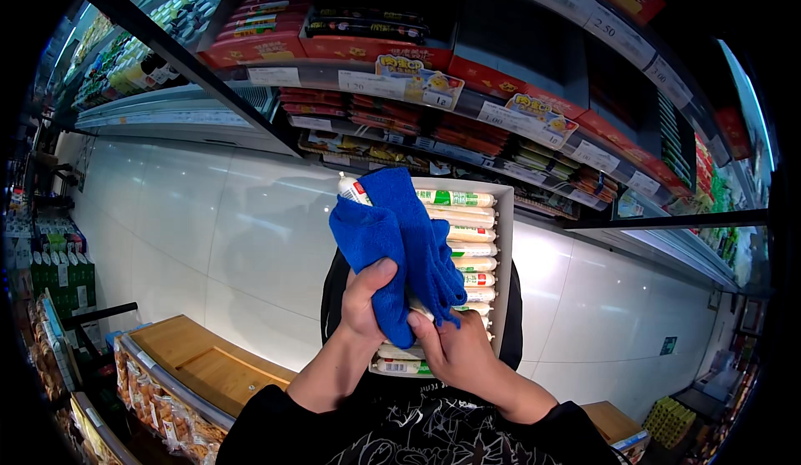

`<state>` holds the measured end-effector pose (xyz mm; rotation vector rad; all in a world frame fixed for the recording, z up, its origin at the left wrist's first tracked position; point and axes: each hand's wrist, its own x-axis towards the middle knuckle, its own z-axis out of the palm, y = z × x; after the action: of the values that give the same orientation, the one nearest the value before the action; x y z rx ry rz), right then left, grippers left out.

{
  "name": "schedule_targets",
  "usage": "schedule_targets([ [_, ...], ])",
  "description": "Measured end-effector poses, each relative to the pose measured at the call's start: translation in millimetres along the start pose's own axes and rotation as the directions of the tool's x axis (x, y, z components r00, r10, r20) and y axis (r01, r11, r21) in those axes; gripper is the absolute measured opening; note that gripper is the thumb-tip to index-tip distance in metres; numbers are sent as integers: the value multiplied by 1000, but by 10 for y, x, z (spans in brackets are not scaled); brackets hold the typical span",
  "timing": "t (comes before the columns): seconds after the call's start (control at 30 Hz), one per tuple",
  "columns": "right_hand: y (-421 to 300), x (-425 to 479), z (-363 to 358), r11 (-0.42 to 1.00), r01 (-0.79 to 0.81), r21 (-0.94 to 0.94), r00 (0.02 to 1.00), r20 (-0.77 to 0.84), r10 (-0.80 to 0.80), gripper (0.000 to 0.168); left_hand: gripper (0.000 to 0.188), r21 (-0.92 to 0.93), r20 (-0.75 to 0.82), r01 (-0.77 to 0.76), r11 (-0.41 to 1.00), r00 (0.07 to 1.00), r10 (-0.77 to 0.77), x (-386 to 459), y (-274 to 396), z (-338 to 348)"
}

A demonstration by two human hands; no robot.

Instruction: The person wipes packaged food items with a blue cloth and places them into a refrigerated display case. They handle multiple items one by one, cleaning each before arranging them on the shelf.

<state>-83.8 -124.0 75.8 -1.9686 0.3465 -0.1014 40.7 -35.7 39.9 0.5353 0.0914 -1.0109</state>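
A blue microfiber cloth (400,233) is wrapped around a white plastic-cased sausage (353,190), whose tied upper end sticks out at the top left. My left hand (365,305) grips cloth and sausage together, thumb across the front. Lower and to the right, my right hand (460,347) closes around the sausage's lower end beside the hanging cloth; its fingers are partly hidden. Under both hands sits an open light-coloured box (505,227), seemingly on my lap. Several similar sausages (472,249) with green or red printing lie in a row inside it, partly covered by the cloth.
Shop shelves (363,83) with price tags and red display boxes (375,49) stand close ahead. A refrigerated case (169,114) is at the far left. Pale floor tiles (263,240) extend on both sides. Behind me at left is a wooden-topped stand (206,358) with bagged goods.
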Motion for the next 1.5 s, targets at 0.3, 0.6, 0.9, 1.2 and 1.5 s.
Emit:
schedule_targets([
  [0.3, 137, -144, 6, 977, 161, -138, 986, -27, -166, 11, 74, 45, 29, 2, 999, 1000, -3, -54, 38, -73],
  [0.6, 369, -188, -15, 942, 242, -232, 954, -119, -274, 4, 62, 414, 58, -89, 906, 996, 71, -135, 4, 19],
  [0.9, -41, 334, -610, 984, 76, 159, 991, -122, -56, 35, 57, 596, 188, 78, 799, 954, -234, -232, -75, 83],
  [1.2, 25, 565, -542, 600, -11, 800, 987, -87, 135, 28, 48, 370, 41, 256, 893, 956, -291, -255, -151, 149],
  [1.5, -6, 1023, -798, 539, 343, 769, 893, -445, 66, 32, 46, 409, -48, 148, 901, 989, -141, -171, -122, 206],
])
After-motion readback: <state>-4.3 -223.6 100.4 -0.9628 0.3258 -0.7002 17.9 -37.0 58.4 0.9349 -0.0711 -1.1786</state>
